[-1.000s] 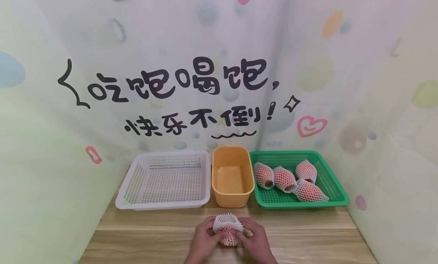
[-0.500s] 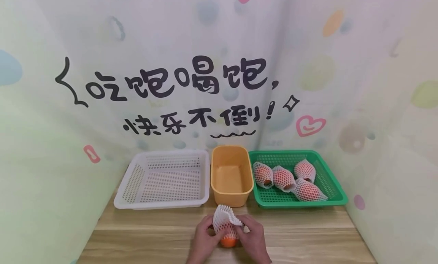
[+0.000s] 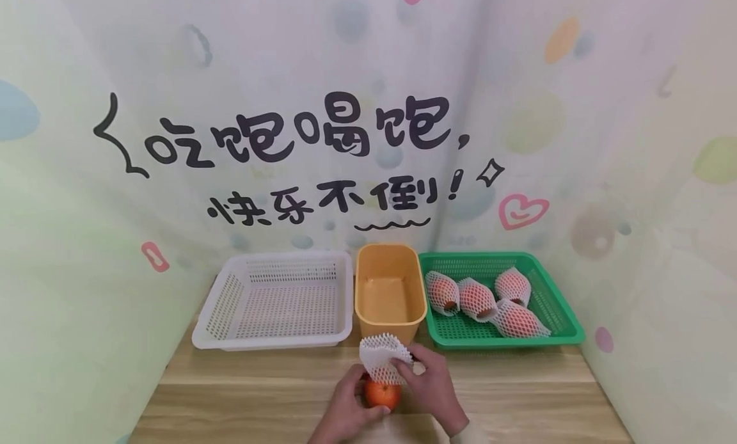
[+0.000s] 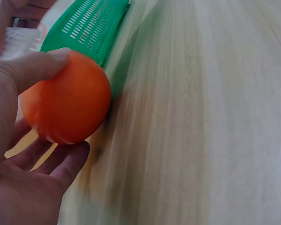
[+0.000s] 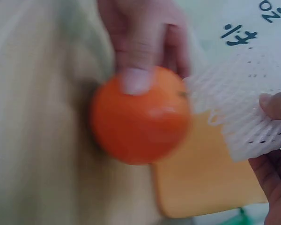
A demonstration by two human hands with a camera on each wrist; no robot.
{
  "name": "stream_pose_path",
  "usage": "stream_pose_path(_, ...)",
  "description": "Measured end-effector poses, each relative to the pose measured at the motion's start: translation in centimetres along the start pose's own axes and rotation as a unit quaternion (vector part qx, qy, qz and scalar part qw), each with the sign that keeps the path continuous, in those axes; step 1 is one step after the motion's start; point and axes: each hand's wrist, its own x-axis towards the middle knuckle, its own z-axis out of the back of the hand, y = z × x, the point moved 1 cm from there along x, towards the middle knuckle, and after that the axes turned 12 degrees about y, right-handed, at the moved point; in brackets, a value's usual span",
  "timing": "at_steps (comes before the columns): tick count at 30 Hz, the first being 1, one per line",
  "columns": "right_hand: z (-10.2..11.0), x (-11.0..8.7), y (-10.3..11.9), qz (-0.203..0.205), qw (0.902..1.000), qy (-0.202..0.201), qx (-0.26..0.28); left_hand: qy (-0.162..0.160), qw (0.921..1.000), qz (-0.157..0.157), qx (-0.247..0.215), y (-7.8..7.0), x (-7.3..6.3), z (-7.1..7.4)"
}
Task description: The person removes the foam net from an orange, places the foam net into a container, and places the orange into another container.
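Note:
A bare orange [image 3: 382, 396] is held near the table's front edge by my left hand [image 3: 345, 409]. In the left wrist view the thumb lies on top of the orange [image 4: 70, 101] and the other fingers curl beneath it. My right hand [image 3: 434, 383] pinches a white foam net sleeve [image 3: 381, 357] between thumb and fingers, just above and behind the fruit. From the right wrist, the foam net sleeve [image 5: 253, 117] looks off the orange [image 5: 140, 124], with its lower end close beside it.
Behind the hands stand a white perforated basket [image 3: 201, 338], a yellow bin [image 3: 387, 332] and a green basket [image 3: 503, 343]. Several net-wrapped fruits [image 3: 478, 300] lie in the green basket. A printed curtain [image 3: 288, 47] closes off the back.
The foam net sleeve has slid up off the orange, pulled away toward the yellow bin by my right hand. My left hand has shifted its hold from the sleeved fruit to the bare orange.

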Motion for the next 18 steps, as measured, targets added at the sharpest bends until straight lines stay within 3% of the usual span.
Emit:
stream_pose_path(3, 1.5, 1.5, 0.3, 0.032, 0.9994, 0.013, -0.003, 0.002, 0.9996, -0.027, 0.012, -0.3, 0.2, 0.2)
stream_pose_path(5, 2.4, 2.5, 0.5, 0.042, 0.9988, 0.022, -0.012, 0.003, 0.9996, -0.027, 0.007, -0.4, 0.2, 0.1)
stream_pose_path(18, 7.1, 9.3, 0.9, 0.053, 0.9893, 0.076, -0.112, 0.008, 0.9993, 0.035, -0.012, -0.5, 0.3, 0.0)
